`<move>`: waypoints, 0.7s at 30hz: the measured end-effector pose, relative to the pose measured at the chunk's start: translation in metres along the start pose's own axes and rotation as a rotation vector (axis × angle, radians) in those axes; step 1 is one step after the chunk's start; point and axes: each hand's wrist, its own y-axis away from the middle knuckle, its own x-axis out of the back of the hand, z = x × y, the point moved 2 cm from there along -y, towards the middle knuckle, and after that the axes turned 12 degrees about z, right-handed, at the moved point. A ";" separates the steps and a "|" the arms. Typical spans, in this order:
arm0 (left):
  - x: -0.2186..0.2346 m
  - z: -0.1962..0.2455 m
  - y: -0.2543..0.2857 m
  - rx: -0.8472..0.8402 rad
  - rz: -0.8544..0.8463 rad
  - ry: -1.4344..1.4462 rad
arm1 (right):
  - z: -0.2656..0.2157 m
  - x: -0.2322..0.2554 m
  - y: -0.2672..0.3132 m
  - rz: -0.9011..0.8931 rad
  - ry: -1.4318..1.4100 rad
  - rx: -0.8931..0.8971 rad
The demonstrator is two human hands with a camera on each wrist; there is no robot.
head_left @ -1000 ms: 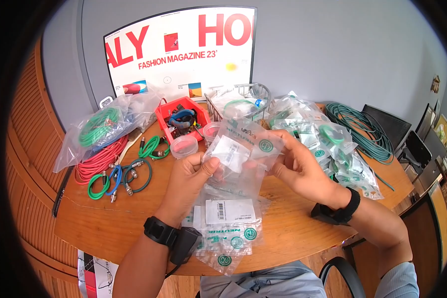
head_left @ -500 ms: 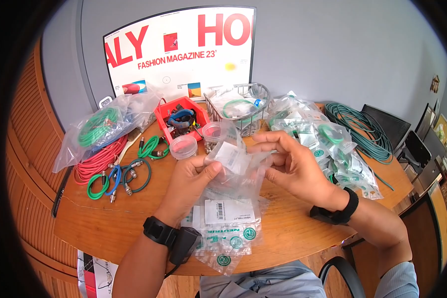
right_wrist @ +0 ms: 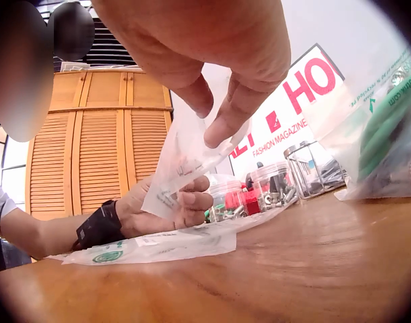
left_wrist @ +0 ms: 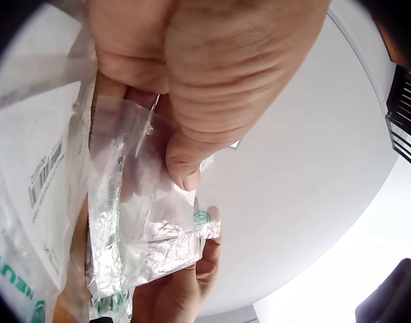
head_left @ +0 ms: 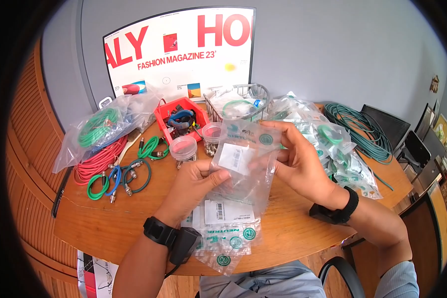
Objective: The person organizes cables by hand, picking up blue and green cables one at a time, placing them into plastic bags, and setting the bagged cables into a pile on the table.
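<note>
A clear plastic bag (head_left: pixel 251 184) with green print and a white label (head_left: pixel 233 158) is held up over the table, spread fairly flat. My left hand (head_left: pixel 191 188) pinches its left side between thumb and fingers. At the upper right edge, my right hand (head_left: pixel 303 171) pinches the same bag, as the right wrist view also shows. Below both hands lies a pile of flat printed bags (head_left: pixel 223 241), the top one bearing a barcode label (head_left: pixel 218 211). In the left wrist view the thumb (left_wrist: pixel 188 171) presses on the held bag.
Two clear jars (head_left: pixel 184 149) of metal parts stand behind my left hand, beside a red bin (head_left: pixel 160 116) of tools. Short cables with connectors (head_left: pixel 115 181) lie left. A wire basket (head_left: pixel 265 102), a heap of bagged parts (head_left: pixel 350 169) and a coiled green cable (head_left: pixel 360 131) fill the back right.
The bag was bunched up half a second ago and is spread flat now. My right hand has shifted at its top edge, and my left hand has moved slightly right.
</note>
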 end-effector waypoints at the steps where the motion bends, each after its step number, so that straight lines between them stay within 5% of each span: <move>1: 0.000 0.000 0.000 0.003 -0.015 0.006 | 0.003 0.001 -0.002 0.000 0.006 0.024; 21: -0.001 -0.003 0.000 0.011 -0.066 0.018 | -0.008 0.003 -0.002 0.006 0.052 -0.243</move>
